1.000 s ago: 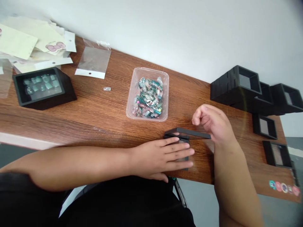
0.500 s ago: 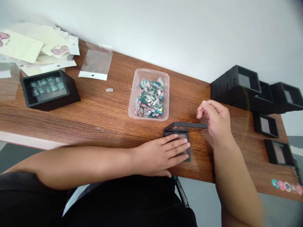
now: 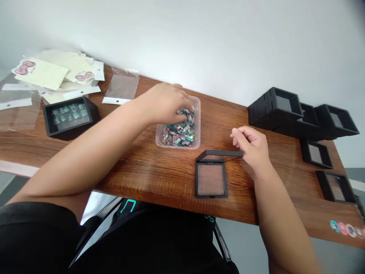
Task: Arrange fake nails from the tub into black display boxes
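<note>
My left hand [image 3: 165, 102] reaches into a clear plastic tub [image 3: 196, 125] of teal and pink press-on nails [image 3: 179, 131], its fingers curled down among them. What the fingers hold is hidden. An open black hinged case [image 3: 211, 179] lies near the table's front edge, its lid [image 3: 221, 154] raised. My right hand [image 3: 252, 146] rests just right of that lid with the fingers loosely curled, touching or nearly touching its edge.
A black case with teal nails in it [image 3: 70, 116] sits at the left, beside paper cards [image 3: 42, 72] and a clear bag [image 3: 121, 87]. More black cases [image 3: 288, 110] are stacked and laid out at the right. Round stickers [image 3: 346, 228] mark the wooden table's [image 3: 142, 171] right corner.
My left hand has lifted off the open case's base and moved up and left into the tub of nails. The right hand stayed by the lid. The camera tilted a little.
</note>
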`<state>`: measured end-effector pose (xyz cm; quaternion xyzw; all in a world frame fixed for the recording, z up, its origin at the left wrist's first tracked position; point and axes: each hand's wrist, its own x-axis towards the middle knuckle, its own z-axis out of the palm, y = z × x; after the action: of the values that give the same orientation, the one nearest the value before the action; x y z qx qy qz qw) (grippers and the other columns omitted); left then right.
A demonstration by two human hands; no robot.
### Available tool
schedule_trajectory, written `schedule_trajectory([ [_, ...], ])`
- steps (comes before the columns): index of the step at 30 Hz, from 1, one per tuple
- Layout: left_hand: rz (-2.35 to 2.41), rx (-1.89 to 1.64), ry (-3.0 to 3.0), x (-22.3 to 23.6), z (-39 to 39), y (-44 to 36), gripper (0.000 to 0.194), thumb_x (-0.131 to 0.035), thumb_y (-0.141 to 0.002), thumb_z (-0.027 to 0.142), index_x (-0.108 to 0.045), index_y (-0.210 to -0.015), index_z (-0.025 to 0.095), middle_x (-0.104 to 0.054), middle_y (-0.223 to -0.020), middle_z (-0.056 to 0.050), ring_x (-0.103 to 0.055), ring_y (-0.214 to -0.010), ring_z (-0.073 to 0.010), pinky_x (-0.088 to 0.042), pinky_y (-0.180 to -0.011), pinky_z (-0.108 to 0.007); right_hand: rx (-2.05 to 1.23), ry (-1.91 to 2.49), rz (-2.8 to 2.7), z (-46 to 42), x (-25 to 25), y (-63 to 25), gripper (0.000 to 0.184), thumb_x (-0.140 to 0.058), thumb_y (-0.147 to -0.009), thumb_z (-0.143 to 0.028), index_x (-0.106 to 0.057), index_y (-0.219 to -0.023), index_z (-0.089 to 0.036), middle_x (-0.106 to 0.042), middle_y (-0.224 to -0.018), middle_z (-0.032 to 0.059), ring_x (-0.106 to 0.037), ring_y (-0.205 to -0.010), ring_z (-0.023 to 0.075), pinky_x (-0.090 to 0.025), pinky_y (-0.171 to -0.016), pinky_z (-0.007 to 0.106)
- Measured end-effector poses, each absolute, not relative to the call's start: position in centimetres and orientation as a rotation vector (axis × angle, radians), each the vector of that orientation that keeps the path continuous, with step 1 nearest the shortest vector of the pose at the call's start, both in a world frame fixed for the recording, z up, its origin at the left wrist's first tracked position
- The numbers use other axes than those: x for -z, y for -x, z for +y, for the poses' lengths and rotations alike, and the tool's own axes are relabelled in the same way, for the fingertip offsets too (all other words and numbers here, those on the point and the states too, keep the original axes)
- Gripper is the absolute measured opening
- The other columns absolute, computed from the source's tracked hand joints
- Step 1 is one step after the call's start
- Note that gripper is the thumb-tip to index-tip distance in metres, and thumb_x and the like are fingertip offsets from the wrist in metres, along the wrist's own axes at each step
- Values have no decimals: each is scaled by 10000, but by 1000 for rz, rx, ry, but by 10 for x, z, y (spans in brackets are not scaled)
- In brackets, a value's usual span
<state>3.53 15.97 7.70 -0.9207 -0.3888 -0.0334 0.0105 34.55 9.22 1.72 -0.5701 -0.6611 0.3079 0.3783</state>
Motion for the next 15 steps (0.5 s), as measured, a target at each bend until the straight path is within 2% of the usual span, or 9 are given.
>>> schedule_trajectory([
  [3, -1217, -22, 2849, -68, 161, -44, 358, -565, -972, 439, -734, -1253, 298, -727, -1312, -23, -636, -1231, -257, -481, -1020, -384, -787, 1464, -1747, 91, -17, -347, 430, -630, -935, -539, -630, -692, -183, -571, -617, -1, -486, -547, 101, -387, -554, 257],
  [5, -1243, -46, 2827, -66, 159, -48, 347, -527, -992, 409, -737, -1241, 291, -718, -1322, -24, -644, -1230, -258, -489, -1007, -383, -777, 1464, -1785, 90, -17, -347, 416, -615, -947, -530, -637, -716, -184, -568, -626, -1, -500, -569, 109, -396, -569, 261],
  [10, -1336, -32, 2758, -66, 160, -48, 318, -495, -933, 311, -747, -1103, 217, -729, -1259, -57, -675, -1149, -259, -508, -960, -371, -769, 1444, -1911, 87, -17, -346, 356, -617, -957, -492, -675, -775, -191, -622, -692, 11, -543, -632, 124, -411, -599, 267],
  [15, -1359, -25, 2810, -68, 163, -42, 299, -508, -894, 338, -750, -1024, 220, -748, -1098, -58, -687, -1051, -247, -504, -904, -354, -756, 1429, -2010, 86, -15, -345, 332, -612, -969, -479, -692, -813, -197, -647, -702, 8, -557, -627, 123, -419, -600, 264],
])
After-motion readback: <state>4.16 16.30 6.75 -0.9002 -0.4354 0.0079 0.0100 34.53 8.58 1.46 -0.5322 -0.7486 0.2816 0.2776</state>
